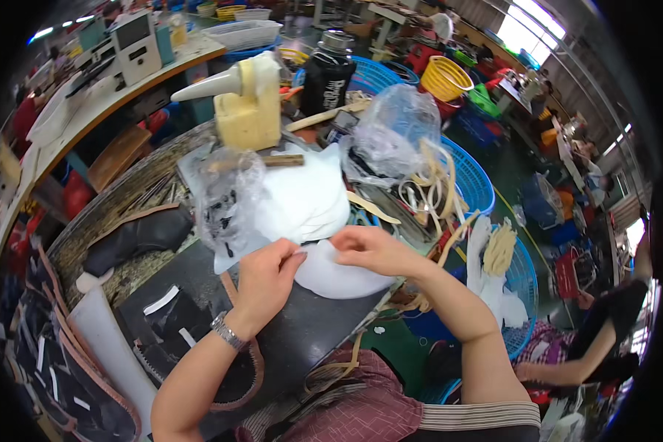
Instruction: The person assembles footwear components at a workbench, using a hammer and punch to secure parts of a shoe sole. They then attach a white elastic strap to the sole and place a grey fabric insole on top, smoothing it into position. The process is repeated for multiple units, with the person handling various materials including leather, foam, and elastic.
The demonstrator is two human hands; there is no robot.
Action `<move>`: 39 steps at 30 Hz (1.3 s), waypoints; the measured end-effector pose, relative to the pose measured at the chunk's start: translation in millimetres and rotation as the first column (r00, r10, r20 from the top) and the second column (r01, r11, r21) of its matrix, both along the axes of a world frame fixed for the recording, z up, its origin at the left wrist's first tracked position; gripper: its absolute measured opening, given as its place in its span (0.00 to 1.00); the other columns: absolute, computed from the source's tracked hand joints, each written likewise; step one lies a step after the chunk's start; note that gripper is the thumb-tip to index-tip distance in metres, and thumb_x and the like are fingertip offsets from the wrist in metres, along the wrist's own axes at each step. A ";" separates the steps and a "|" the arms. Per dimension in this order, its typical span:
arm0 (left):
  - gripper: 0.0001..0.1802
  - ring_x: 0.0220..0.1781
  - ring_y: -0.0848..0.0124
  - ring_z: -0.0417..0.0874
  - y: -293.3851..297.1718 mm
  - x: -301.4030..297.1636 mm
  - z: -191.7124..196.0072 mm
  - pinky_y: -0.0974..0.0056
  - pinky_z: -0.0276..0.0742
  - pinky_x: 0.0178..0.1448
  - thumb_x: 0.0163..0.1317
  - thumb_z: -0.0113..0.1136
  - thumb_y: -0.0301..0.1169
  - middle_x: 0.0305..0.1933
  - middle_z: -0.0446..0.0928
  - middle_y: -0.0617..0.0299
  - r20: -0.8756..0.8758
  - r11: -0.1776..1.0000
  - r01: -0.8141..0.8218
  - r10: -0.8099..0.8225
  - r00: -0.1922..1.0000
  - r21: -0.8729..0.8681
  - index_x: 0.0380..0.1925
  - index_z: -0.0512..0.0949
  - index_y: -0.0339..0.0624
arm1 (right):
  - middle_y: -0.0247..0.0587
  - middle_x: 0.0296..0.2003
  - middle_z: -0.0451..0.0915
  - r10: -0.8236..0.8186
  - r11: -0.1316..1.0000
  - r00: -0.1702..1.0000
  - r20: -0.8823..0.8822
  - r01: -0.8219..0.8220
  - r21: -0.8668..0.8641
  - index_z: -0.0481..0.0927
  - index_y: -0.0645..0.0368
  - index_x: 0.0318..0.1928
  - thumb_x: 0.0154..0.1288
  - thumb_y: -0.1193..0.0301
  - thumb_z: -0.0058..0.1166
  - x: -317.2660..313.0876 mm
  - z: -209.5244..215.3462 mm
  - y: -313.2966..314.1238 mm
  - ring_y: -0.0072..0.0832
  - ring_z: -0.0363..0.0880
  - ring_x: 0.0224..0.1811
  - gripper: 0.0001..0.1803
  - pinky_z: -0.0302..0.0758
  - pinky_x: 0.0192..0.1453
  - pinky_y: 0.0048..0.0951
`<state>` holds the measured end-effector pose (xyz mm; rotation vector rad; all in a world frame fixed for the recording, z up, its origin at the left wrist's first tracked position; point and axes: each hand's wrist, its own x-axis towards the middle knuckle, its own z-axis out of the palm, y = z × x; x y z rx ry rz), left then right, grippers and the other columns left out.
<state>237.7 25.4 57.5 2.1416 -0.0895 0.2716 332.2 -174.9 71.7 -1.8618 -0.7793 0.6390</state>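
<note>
A rounded, thin white sheet [339,274] lies over the front edge of a stack of white sheets [306,199] on the dark work board. My left hand [261,283], with a metal watch at the wrist, is closed in a pinch at the left edge of the rounded sheet. What its fingertips hold is too small to make out. My right hand [372,250] has its fingers curled toward the thumb just above the same sheet, and its fingertips are partly hidden. Left of the stack lies a clear plastic bag [232,199] with small black pieces in it.
A yellowed glue pot [247,121] and a black bottle [329,74] stand behind the stack. Dark curved cut pieces [144,236] lie to the left. Blue baskets [464,173], one with white and cream scraps, line the right. Another person's arm [578,361] shows at lower right.
</note>
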 end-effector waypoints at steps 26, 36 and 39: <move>0.17 0.23 0.63 0.77 17.2 -324.4 -36.9 0.63 0.73 0.28 0.53 0.64 0.43 0.22 0.76 0.60 -0.681 0.958 0.222 -0.040 0.731 0.182 0.19 0.76 0.40 | 0.34 0.29 0.79 0.155 0.988 0.921 -0.357 -0.142 0.062 0.78 0.67 0.41 0.67 0.66 0.49 -73.5 21.8 88.8 0.18 0.75 0.26 0.14 0.72 0.30 0.21; 0.31 0.43 0.77 0.75 83.5 -238.6 7.1 0.73 0.72 0.45 0.60 0.56 0.27 0.44 0.76 0.59 -0.277 0.465 -0.504 0.473 0.837 -0.728 0.62 0.57 0.37 | 0.31 0.32 0.80 0.418 0.887 0.798 -0.435 -0.461 0.008 0.79 0.62 0.42 0.60 0.71 0.58 -79.8 8.5 150.5 0.15 0.74 0.32 0.11 0.71 0.37 0.18; 0.34 0.31 0.79 0.76 84.3 -228.1 -3.2 0.76 0.72 0.35 0.54 0.59 0.20 0.35 0.78 0.60 -0.398 0.503 -0.585 0.436 0.807 -0.636 0.60 0.55 0.37 | 0.31 0.29 0.80 0.507 0.808 0.789 -0.346 -0.575 -0.128 0.80 0.66 0.40 0.60 0.74 0.57 -97.4 -8.1 156.3 0.18 0.76 0.32 0.10 0.72 0.38 0.20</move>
